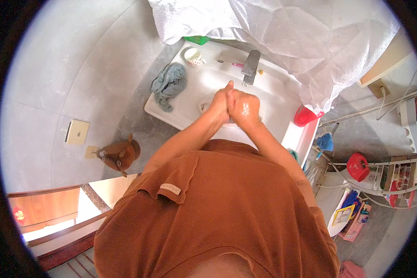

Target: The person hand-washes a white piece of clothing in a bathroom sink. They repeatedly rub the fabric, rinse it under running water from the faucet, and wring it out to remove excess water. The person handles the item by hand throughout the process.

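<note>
Over a white washbasin (274, 95), my left hand (221, 100) and my right hand (245, 106) are pressed together. The back of my right hand is wet and shiny. Its fingers are curled against my left hand, and most fingers of both hands are hidden, so anything between the palms cannot be seen. Just beyond them stands a dark grey faucet (252, 66), with no clear stream of water showing. Behind the bowl lies a toothbrush (231, 63) with a pink handle. A white dotted mug (193, 57) and a crumpled grey-blue cloth (169, 85) rest on the basin's left side.
A white curtain (281, 31) hangs over the basin's back and right edge, near a red plastic object (304, 116). Left are a wall switch (77, 131) and a brown animal-shaped holder (121, 155). A white rack (378, 189) and pink basket (356, 222) stand right.
</note>
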The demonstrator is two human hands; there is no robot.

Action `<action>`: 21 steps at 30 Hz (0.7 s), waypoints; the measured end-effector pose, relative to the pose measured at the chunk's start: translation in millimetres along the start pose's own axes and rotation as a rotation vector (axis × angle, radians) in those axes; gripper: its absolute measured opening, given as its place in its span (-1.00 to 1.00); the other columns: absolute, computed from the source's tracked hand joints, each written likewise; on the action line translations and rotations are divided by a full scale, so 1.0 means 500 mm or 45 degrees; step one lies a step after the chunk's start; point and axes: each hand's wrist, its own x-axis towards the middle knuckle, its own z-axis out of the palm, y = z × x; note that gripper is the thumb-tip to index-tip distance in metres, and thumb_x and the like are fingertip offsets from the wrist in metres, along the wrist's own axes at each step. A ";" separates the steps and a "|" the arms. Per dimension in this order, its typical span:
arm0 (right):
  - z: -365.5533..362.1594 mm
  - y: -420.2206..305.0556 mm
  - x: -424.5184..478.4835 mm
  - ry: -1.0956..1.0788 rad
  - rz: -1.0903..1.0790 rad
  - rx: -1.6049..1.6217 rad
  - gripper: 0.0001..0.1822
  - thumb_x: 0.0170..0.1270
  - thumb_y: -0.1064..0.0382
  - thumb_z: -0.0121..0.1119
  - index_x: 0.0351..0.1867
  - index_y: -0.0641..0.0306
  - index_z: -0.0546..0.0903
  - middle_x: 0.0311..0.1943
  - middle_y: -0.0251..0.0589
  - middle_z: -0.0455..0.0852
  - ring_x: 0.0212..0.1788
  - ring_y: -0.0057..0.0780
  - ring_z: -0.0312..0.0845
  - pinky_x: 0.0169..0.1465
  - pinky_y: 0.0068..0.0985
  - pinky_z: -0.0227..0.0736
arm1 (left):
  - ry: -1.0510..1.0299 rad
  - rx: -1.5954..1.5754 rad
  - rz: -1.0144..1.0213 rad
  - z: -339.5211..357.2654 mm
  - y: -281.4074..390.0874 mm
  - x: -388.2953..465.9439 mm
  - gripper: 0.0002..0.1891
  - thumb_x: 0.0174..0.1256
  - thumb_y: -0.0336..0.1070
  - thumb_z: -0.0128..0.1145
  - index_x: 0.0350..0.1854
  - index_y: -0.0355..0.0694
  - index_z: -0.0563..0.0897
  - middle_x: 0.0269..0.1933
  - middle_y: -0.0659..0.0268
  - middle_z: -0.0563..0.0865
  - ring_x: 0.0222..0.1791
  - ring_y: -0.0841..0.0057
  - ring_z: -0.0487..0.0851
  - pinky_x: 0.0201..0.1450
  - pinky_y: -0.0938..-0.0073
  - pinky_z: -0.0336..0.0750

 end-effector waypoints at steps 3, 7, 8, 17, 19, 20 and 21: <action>0.025 0.084 0.001 -0.061 0.295 -0.042 -0.55 0.40 0.06 -0.06 -0.59 0.27 0.59 -0.59 0.01 0.66 -0.52 -0.02 0.59 -0.39 -0.21 0.49 | 0.084 0.296 0.140 0.022 -0.013 -0.034 -0.64 0.48 -0.03 0.03 -0.11 -0.30 0.57 -0.22 0.23 0.68 -0.30 0.42 0.64 -0.18 0.35 0.55; 0.105 0.152 -0.034 -0.168 0.862 1.384 -0.59 0.42 0.02 -0.01 -0.41 0.29 0.68 -0.53 0.06 0.67 -0.48 -0.15 0.63 -0.35 -0.27 0.45 | 0.030 0.198 0.103 0.000 -0.034 0.001 -0.62 0.48 -0.03 0.03 -0.07 -0.33 0.57 -0.12 0.13 0.70 -0.22 0.35 0.68 -0.10 0.32 0.59; 0.110 0.167 -0.043 -0.173 0.862 1.376 -0.61 0.42 0.00 0.02 -0.35 0.25 0.69 -0.56 0.05 0.66 -0.52 -0.20 0.60 -0.36 -0.29 0.42 | 0.026 0.156 0.077 -0.005 -0.031 0.012 -0.62 0.47 -0.03 0.04 -0.07 -0.32 0.57 -0.15 0.14 0.70 -0.23 0.34 0.68 -0.10 0.32 0.59; 0.047 0.044 -0.017 -0.021 0.165 0.098 -0.62 0.38 0.11 -0.05 -0.57 0.24 0.57 -0.55 0.03 0.67 -0.51 0.03 0.60 -0.35 -0.12 0.50 | 0.101 0.129 -0.052 -0.046 -0.036 0.068 -0.66 0.50 -0.03 -0.01 -0.15 -0.27 0.55 -0.25 0.23 0.64 -0.20 0.41 0.63 -0.15 0.36 0.56; 0.036 0.091 -0.003 -0.111 0.392 -0.042 -0.64 0.40 0.16 -0.03 -0.56 0.27 0.55 -0.54 0.08 0.64 -0.47 0.06 0.57 -0.34 -0.10 0.47 | 0.074 0.090 -0.075 0.006 -0.033 0.028 -0.68 0.48 -0.06 0.02 -0.13 -0.27 0.56 -0.27 0.24 0.67 -0.29 0.40 0.65 -0.19 0.35 0.56; 0.062 0.139 -0.013 -0.132 0.478 0.041 -0.61 0.45 0.10 -0.04 -0.50 0.29 0.60 -0.51 -0.04 0.71 -0.47 -0.10 0.62 -0.32 -0.20 0.48 | 0.050 0.158 -0.081 0.015 -0.029 0.020 -0.69 0.48 -0.07 0.03 -0.12 -0.27 0.56 -0.28 0.24 0.68 -0.30 0.38 0.66 -0.18 0.34 0.57; 0.077 0.158 -0.032 -0.163 0.636 0.445 -0.60 0.46 0.07 -0.02 -0.47 0.28 0.61 -0.52 -0.12 0.70 -0.48 -0.23 0.60 -0.32 -0.29 0.48 | 0.030 0.224 -0.087 0.017 -0.026 0.016 -0.70 0.48 -0.09 0.05 -0.11 -0.27 0.56 -0.28 0.23 0.69 -0.31 0.37 0.67 -0.16 0.32 0.58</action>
